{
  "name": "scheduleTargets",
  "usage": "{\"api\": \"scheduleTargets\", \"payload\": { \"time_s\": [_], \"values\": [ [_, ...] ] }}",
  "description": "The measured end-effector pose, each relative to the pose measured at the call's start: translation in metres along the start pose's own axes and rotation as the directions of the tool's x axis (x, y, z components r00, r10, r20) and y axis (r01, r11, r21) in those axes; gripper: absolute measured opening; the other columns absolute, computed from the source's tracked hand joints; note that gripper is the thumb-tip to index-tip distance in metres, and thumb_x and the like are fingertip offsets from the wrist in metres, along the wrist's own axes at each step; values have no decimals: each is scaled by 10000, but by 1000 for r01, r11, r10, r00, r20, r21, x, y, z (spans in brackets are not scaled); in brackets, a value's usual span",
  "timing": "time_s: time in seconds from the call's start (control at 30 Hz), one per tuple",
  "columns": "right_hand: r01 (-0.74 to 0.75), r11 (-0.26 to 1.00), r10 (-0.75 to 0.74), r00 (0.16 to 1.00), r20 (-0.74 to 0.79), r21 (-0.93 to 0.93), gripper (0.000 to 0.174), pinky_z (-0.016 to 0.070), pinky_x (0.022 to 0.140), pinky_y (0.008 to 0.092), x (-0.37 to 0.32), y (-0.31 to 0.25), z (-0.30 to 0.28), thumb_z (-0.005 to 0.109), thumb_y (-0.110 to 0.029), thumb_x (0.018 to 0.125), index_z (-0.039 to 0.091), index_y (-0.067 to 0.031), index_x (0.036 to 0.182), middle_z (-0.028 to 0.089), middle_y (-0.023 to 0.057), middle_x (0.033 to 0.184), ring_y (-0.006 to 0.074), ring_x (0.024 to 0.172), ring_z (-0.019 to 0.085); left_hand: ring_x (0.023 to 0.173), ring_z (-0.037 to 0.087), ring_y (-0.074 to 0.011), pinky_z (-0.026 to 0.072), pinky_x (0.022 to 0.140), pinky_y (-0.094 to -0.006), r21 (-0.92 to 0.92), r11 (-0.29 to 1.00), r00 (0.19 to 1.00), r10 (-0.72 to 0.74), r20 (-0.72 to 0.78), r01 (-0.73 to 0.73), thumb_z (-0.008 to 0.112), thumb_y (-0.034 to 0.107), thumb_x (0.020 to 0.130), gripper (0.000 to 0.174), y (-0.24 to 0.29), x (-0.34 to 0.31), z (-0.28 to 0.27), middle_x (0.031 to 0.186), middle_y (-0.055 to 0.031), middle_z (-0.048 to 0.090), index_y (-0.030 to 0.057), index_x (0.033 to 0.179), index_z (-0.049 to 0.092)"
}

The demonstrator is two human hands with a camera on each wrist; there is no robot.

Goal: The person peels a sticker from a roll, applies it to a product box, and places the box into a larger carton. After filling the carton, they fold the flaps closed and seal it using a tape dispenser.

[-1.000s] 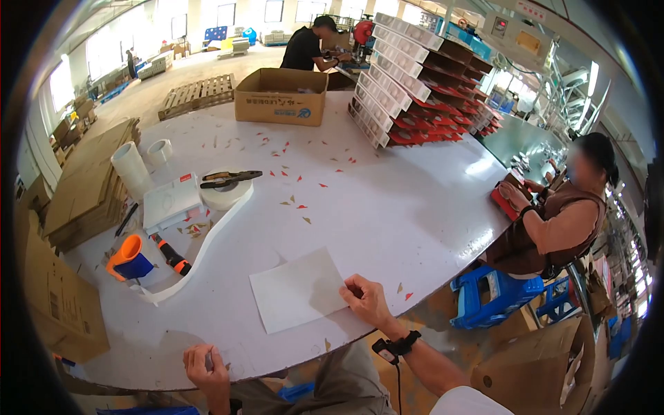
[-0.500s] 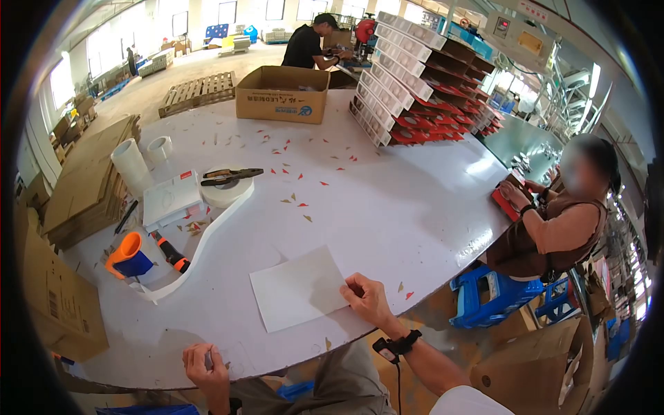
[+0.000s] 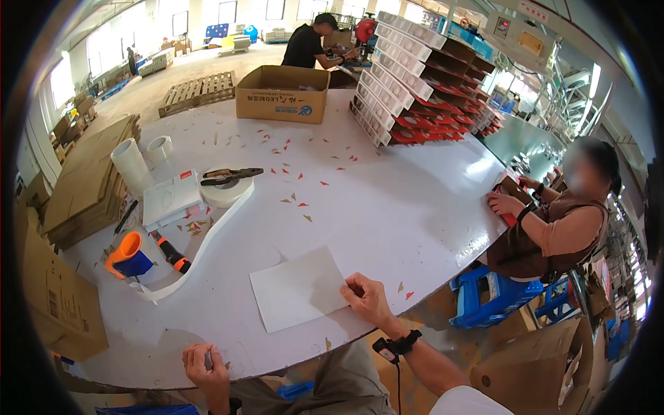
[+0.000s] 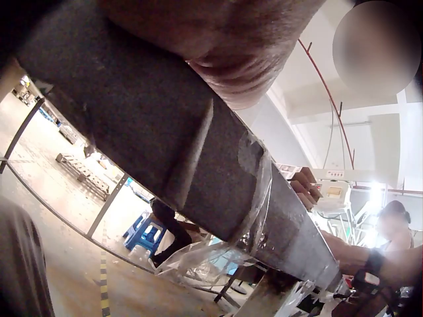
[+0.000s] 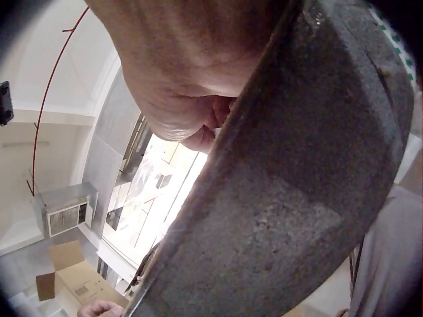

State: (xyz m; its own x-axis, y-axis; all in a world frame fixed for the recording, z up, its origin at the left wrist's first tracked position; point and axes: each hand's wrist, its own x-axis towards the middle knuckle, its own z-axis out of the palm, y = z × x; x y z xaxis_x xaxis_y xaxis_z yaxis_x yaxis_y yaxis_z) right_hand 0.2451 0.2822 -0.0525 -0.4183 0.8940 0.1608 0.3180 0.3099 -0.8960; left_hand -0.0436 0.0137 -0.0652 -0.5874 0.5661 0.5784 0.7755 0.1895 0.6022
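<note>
The right hand showed toward twelve o'clock above a rough grey board; a cardboard box stood open between seven and eight.

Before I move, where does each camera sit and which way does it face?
Head: on the head, facing forward and down at the worktable; left hand, right hand and trousered legs show.
Left wrist: on that wrist, looking past the worktable's dark side towards a blue stool; left hand and right forearm show.
Right wrist: on that wrist, looking past a dark slab towards an open carton; right hand shows.
Head and left wrist share the right forearm.
</note>
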Motion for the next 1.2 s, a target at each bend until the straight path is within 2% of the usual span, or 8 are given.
{"api": "scheduleTargets", "payload": {
  "time_s": [0.33,0.43,0.53,0.57,0.63,0.67,0.87,1.2],
  "values": [
    [-3,1000,3,1000,-19,-31,135,496,595,299,-1,-3,0,730,-135,977,678,-11,992,653,44,695,101,610,568,928,623,-364,501,861,-453,7,1000,1000,15,0,-15,705,-52,860,85,-1,0,1,925,-167,668,-27,929,662],
    [-9,1000,8,1000,-18,-20,146,496,598,303,0,8,3,725,-151,973,672,-15,987,653,54,702,105,617,570,921,631,-366,503,857,-452,14,1000,999,0,-42,1,710,-78,824,114,-9,-5,6,923,-165,678,-16,913,674],
    [7,998,-7,1000,-8,-57,165,508,624,329,1,11,1,715,-176,964,663,-22,986,655,78,721,143,634,590,923,615,-374,500,851,-461,37,997,998,61,-15,-60,673,-46,897,65,-30,-9,7,947,-188,656,-36,961,663],
    [17,999,-18,1000,-8,-47,171,513,634,337,1,12,2,711,-183,961,659,-22,986,661,87,729,161,639,604,926,614,-370,503,852,-461,40,998,999,49,-2,-49,666,-46,909,66,-27,-8,5,947,-182,654,-41,975,667],
    [59,998,-58,997,-50,11,159,523,660,345,0,16,6,700,-169,966,663,-20,1005,682,99,749,193,660,636,868,641,-385,526,801,-476,71,996,999,46,17,-47,730,35,920,74,2,1,-4,901,-181,698,-25,965,729],
    [48,999,-47,998,-46,21,157,524,665,345,-1,13,3,697,-165,967,666,-18,1013,687,101,753,195,665,643,839,655,-393,538,775,-484,97,994,999,40,15,-41,762,75,926,98,12,5,-7,878,-180,720,-16,960,760],
    [30,998,-30,1000,-10,56,166,519,664,341,0,7,0,682,-156,985,686,-10,1063,688,99,754,191,661,632,829,657,-392,538,780,-488,130,989,997,64,46,-70,768,81,931,111,19,7,-11,879,-194,720,-25,960,755],
    [44,997,-43,999,-11,66,151,521,661,324,0,6,1,682,-123,978,695,-10,1077,691,84,746,163,660,631,776,644,-382,530,715,-481,139,983,993,118,2,-117,768,87,937,101,8,5,-6,832,-189,701,-12,927,752]
  ]
}}
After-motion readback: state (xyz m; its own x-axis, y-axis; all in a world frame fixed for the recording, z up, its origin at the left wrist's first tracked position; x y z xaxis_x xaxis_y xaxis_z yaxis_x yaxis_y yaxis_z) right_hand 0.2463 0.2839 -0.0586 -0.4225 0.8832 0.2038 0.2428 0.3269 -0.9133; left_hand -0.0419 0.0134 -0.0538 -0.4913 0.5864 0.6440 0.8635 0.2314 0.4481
